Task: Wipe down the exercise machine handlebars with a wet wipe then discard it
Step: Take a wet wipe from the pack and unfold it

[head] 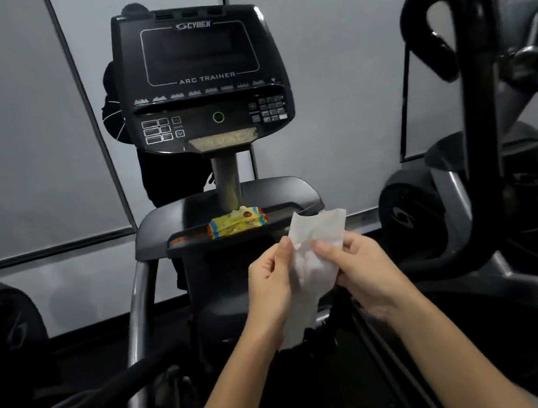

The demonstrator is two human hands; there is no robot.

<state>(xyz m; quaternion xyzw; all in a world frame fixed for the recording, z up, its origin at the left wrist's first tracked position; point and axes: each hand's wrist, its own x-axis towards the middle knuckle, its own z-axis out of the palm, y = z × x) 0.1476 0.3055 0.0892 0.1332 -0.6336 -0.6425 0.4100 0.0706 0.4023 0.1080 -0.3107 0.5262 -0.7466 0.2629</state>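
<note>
So both hands are up in front of the machine with the wet wipe (313, 263) stretched between them. Left hand (271, 285) has a pinch grip on the wipe's left edge, thumb and fingertips closed tight on it. Right hand (361, 267) does the same on the right side, fingers curled around the sheet. The wipe is white and crumpled, its top corner sticking up above the fingers and a long tail hanging down past the left wrist.

It's held in the air just in front of the console tray (279, 211), not touching the machine. A yellow wipe packet (237, 223) sits in that tray, right at the foot of the post that carries the console (199, 76), which reads "CYBEX" and "ARC TRAINER" and has a dark screen.

The big looped black handlebar (478, 90) stands off to the right, well apart from the wipe. A silver frame rail (138, 310) runs down on the left.
</note>
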